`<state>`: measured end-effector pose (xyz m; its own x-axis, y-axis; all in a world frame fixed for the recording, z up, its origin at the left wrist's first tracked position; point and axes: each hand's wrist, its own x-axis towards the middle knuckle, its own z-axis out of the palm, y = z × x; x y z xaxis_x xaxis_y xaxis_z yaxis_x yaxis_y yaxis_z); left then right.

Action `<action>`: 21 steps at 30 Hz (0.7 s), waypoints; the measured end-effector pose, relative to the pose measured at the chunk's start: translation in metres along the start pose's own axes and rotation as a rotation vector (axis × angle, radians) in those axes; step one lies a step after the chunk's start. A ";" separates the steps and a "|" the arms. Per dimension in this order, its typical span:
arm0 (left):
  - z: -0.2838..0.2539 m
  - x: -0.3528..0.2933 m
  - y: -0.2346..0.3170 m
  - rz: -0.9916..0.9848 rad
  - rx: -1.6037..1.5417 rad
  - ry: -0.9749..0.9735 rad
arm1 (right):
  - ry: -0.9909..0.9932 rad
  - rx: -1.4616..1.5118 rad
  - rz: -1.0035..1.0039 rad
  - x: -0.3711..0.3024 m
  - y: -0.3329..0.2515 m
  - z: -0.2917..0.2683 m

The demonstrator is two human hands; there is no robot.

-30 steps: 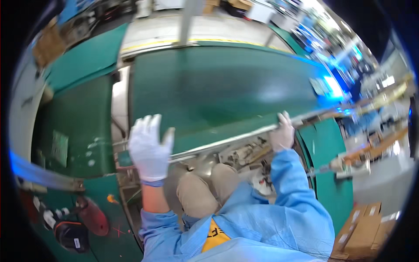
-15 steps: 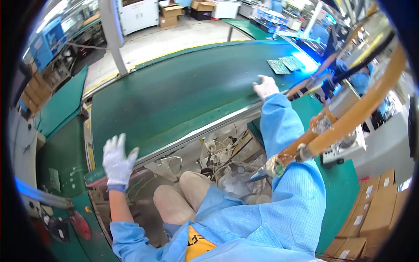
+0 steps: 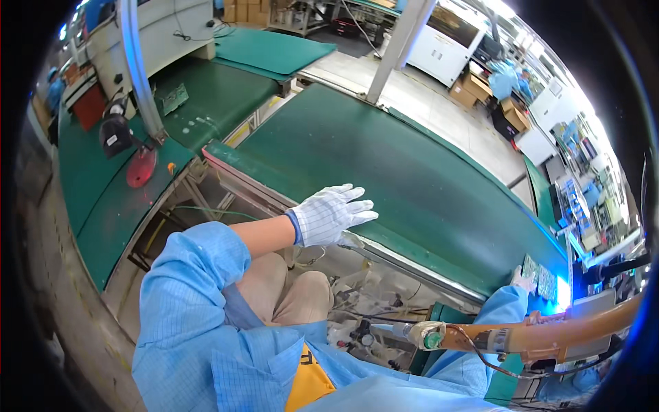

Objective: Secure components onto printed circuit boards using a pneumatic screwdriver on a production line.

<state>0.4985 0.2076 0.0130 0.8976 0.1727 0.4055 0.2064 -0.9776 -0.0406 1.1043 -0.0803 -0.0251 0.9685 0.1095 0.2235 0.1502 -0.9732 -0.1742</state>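
My left hand (image 3: 333, 214), in a white striped glove, hovers over the near edge of the green conveyor belt (image 3: 384, 172). Its fingers are spread and it holds nothing. At the right end of the belt, my right hand (image 3: 523, 280), gloved in white, is closed at the near left edge of a green circuit board (image 3: 530, 266); some of its fingers are hidden. A second circuit board (image 3: 547, 283) lies right beside that one, next to a bright blue-white glow.
An orange-brown jointed arm with cables (image 3: 501, 338) crosses in front of my right sleeve. To the left, another green belt carries a circuit board (image 3: 175, 98). A metal post (image 3: 401, 51) rises at the far belt edge. Tubing (image 3: 371, 326) hangs under the belt.
My view has swung left. My right hand has reached the circuit boards from a short distance away. My left hand has come across to the right, still spread.
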 end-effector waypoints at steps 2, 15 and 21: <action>0.004 0.000 0.003 0.003 0.032 0.002 | 0.035 0.021 -0.068 0.010 -0.002 0.009; -0.024 0.022 -0.001 0.005 0.029 -0.066 | 0.013 0.477 -0.377 -0.075 -0.097 0.013; -0.014 0.051 -0.014 -0.279 -0.182 -0.052 | -0.292 0.623 -0.607 -0.242 -0.214 -0.122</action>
<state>0.5361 0.2284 0.0468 0.8358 0.4382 0.3308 0.3785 -0.8963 0.2309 0.8133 0.0766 0.0754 0.6876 0.6953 0.2091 0.6471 -0.4561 -0.6110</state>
